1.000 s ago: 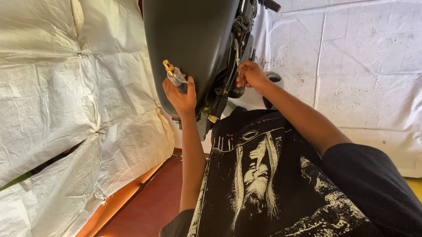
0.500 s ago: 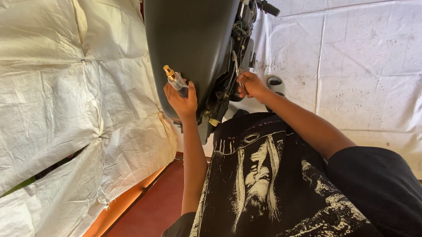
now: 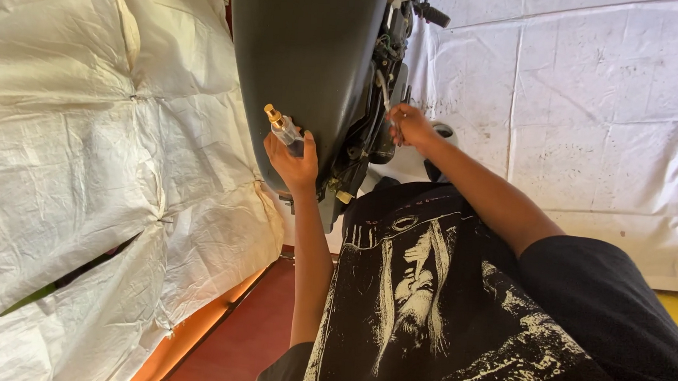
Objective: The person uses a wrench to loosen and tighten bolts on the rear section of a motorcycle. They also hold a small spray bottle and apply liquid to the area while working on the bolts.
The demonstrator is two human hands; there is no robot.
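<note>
A dark grey motorcycle fuel tank (image 3: 307, 57) fills the top middle of the head view. My left hand (image 3: 292, 163) presses against the tank's lower edge and grips a small clear tool with a brass tip (image 3: 279, 125). My right hand (image 3: 409, 126) reaches into the dark engine and frame parts (image 3: 373, 130) beside the tank, fingers pinched on a thin pale wire or tube (image 3: 381, 88). Part of that hand's grip is hidden by the frame.
White plastic sheeting (image 3: 85, 169) hangs on the left and more sheeting (image 3: 590, 111) covers the right. A red-brown floor (image 3: 238, 340) shows at the bottom. A handlebar end (image 3: 433, 14) sticks out at top. My black printed shirt (image 3: 441, 312) fills the lower right.
My right hand has shifted slightly along the frame parts. My left hand stays on the tank with the tool. The view has tilted a little.
</note>
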